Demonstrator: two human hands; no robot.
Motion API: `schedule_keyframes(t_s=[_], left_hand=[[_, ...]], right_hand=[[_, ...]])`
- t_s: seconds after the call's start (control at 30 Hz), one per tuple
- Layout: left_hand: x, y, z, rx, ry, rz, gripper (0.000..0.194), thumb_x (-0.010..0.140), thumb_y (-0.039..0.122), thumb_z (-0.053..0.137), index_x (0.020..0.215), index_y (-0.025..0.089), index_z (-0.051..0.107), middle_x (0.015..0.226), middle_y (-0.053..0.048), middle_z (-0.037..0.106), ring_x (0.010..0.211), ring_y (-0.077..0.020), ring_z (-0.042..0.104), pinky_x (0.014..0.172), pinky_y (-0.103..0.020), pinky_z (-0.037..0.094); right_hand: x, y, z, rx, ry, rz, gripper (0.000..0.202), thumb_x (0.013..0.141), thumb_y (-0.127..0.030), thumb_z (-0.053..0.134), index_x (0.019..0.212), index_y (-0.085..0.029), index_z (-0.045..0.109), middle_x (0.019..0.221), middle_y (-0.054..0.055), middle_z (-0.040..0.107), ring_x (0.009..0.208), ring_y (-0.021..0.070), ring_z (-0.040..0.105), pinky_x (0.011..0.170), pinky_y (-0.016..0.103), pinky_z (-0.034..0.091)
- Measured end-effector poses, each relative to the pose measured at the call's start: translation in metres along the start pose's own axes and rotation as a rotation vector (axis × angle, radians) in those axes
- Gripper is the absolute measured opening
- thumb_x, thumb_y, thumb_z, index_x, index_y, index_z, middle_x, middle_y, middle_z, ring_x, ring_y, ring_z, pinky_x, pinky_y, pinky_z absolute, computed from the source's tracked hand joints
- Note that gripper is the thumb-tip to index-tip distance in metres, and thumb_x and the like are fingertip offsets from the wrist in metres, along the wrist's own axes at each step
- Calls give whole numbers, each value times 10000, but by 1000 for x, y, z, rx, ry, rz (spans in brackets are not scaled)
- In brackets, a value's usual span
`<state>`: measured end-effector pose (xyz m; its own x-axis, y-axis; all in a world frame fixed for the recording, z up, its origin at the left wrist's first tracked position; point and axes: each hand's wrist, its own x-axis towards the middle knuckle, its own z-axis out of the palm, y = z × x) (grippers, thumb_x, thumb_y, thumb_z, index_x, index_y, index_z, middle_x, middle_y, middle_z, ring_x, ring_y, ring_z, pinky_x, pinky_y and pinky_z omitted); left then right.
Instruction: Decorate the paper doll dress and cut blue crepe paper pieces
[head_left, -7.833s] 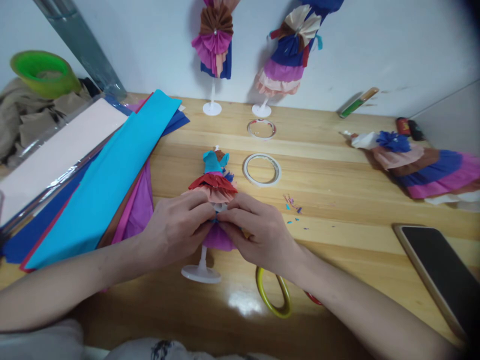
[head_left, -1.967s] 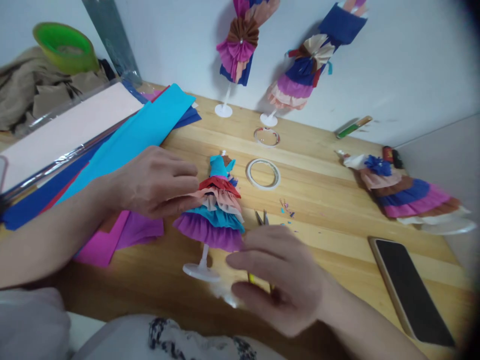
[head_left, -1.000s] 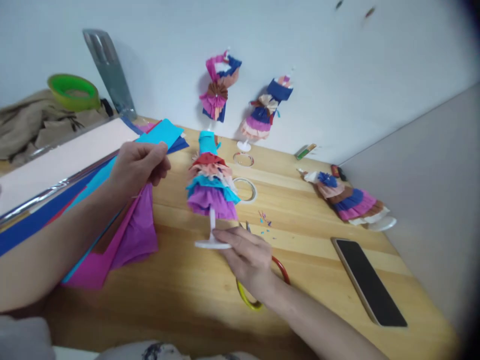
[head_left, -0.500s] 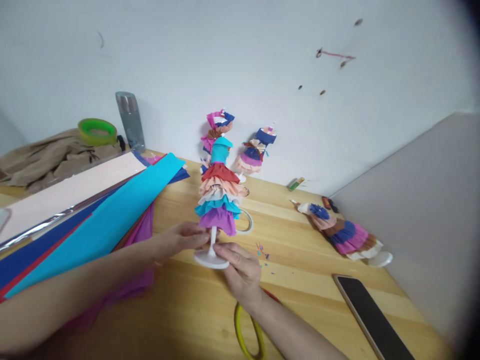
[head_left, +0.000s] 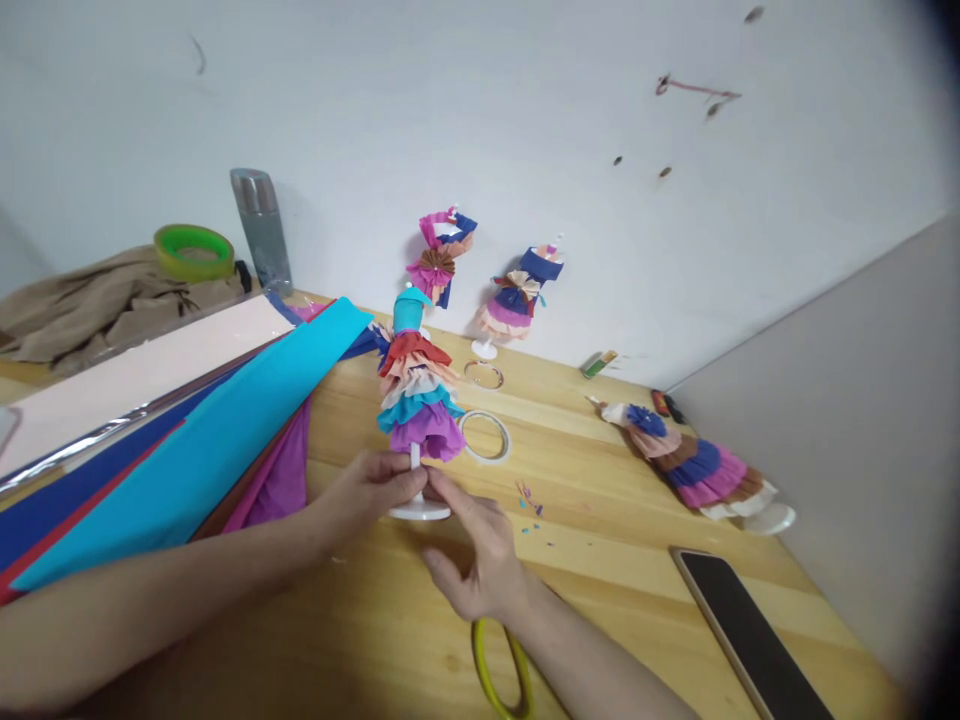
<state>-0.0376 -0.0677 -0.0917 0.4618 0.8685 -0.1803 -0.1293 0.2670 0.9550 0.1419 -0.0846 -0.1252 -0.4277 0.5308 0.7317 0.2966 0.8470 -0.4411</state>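
Note:
In the middle of the head view stands a small dress form (head_left: 421, 410) on a white stand. It wears a turquoise crepe-paper bodice and a ruffled skirt of red, peach, white, turquoise and purple tiers. My left hand (head_left: 379, 492) pinches the stand's stem just under the skirt, thumb and fingers closed round it. My right hand (head_left: 480, 555) has its thumb and index finger apart, the index fingertip close to the stem above the round base (head_left: 421, 511). Whether that fingertip touches the stem I cannot tell. Yellow-handled scissors (head_left: 501, 680) lie partly under my right wrist.
Two more dressed forms (head_left: 517, 300) stand by the wall; another (head_left: 701, 470) lies at right near a phone (head_left: 750, 630). Crepe-paper sheets (head_left: 225, 450), a bottle (head_left: 262, 235) and green tape (head_left: 193, 250) are at left. A tape roll (head_left: 487, 437) and paper scraps (head_left: 531, 505) lie mid-table.
The dress form has shifted left and stands more upright. My right hand has let go of its base, thumb now spread apart. My left hand keeps hold of the stem.

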Motion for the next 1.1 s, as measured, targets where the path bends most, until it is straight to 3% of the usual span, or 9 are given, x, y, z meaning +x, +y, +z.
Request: schedule_keyframes(t_s=[0.07,0.17,0.23,0.3,0.4,0.47,0.63,0.93,1.1], left_hand=[[-1,2,0,25,69,-14,354,738,504,683,783,158,738,788,-47,728,782,-193,650,743,-267,470],[-1,2,-1,122,231,-49,301,722,445,692,712,146,722,715,-38,704,706,-178,630,670,-258,450],[-1,1,-2,167,279,-76,270,698,411,704,670,142,710,676,-28,685,666,-160,611,640,-246,431],[-2,-1,-1,174,252,-92,262,692,402,704,656,142,706,647,-19,669,629,-140,589,615,-235,416],[-4,-6,3,176,181,-110,277,691,413,713,636,141,700,592,-11,637,571,-123,554,564,-227,395],[-5,-8,6,166,161,-120,283,682,418,725,628,141,697,575,-9,626,555,-124,546,543,-229,388],[-6,-4,10,89,238,-181,255,633,404,754,635,153,711,601,-19,655,582,-134,577,582,-237,429],[-6,-4,11,18,334,-130,284,682,458,684,671,177,718,737,-53,731,717,-187,639,674,-277,488],[-6,-6,12,48,327,-131,253,693,428,666,654,183,715,720,-44,723,738,-193,643,710,-285,488]], right_hand=[[0,-1,-6,-58,-2,-46,600,765,-253,519,1337,-92,437,1075,182,699,908,256,705,688,360,594],[3,-2,-18,-185,83,-35,266,786,-222,528,1046,-169,545,750,56,658,614,181,634,531,297,517],[8,-3,-25,-292,164,-6,121,793,-183,565,898,-201,507,650,-1,559,545,149,551,500,275,460],[15,-1,-29,-394,227,2,181,802,-225,623,912,-198,482,704,16,545,600,157,537,524,284,453],[21,3,-28,-493,212,8,308,796,-337,682,974,-179,487,785,54,566,699,187,552,576,308,467],[21,7,-25,-522,177,13,250,808,-291,670,954,-181,499,755,36,572,669,171,548,572,292,450],[16,10,-23,-497,189,20,114,840,-100,561,844,-203,511,640,-23,568,544,110,521,538,243,413],[13,15,-23,-432,173,107,80,854,-141,568,831,-195,514,608,-36,515,505,96,480,507,233,409],[16,15,-20,-572,164,59,216,818,-199,652,974,-192,503,765,23,541,671,163,524,564,285,436]])
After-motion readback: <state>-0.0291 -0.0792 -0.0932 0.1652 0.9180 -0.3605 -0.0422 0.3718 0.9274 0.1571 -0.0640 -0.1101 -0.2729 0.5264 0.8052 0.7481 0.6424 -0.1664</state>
